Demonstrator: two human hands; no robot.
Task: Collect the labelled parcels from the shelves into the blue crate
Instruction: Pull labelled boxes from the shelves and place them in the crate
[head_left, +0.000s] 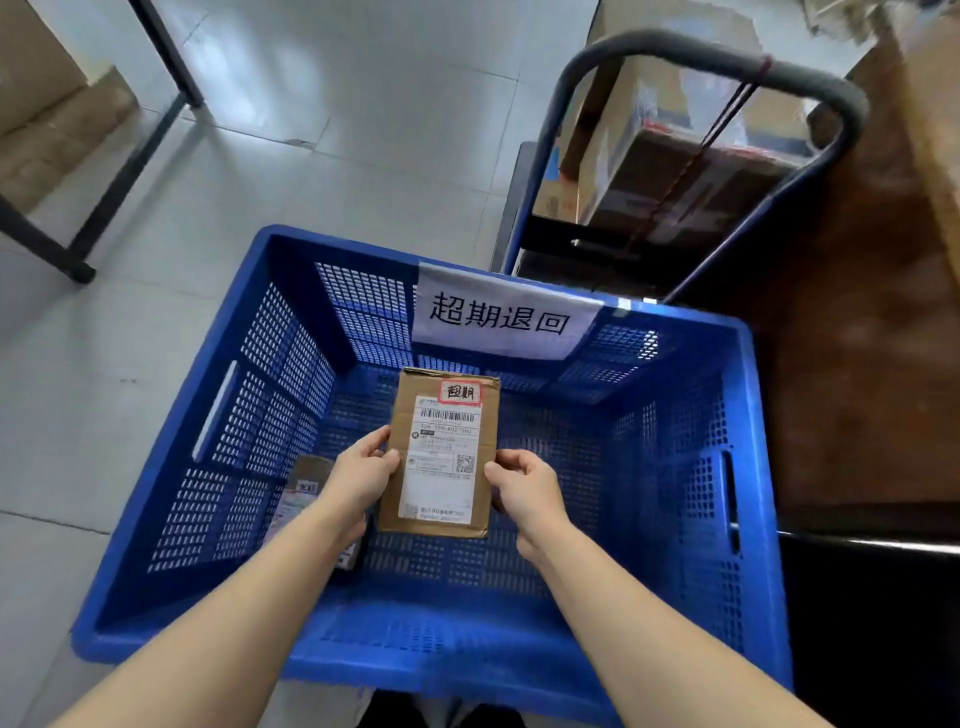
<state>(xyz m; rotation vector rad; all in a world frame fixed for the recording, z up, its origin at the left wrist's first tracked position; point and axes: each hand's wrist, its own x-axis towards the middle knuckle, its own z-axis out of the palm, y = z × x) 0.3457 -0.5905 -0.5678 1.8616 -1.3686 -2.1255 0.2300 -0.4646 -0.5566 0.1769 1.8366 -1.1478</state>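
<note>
Both hands hold a flat brown cardboard parcel (441, 452) over the inside of the large blue perforated plastic crate (748, 467), which sits on the pale tiled floor (311, 104). The left hand (361, 475) grips the parcel's edge at 9 o'clock, thumb on top and fingers curled under; the right hand (524, 488) pinches the opposite edge at 3 o'clock in the same way. The parcel carries a white shipping label and a red-bordered sticker at its 12 o'clock end. A second, darker small parcel (306, 483) lies on the crate bottom at 9 o'clock of the held one, partly hidden by the left forearm. A white paper sign (498, 317) hangs on the crate's far wall. A blue-framed trolley (727, 67) with cardboard boxes stands at 1 o'clock.
</note>
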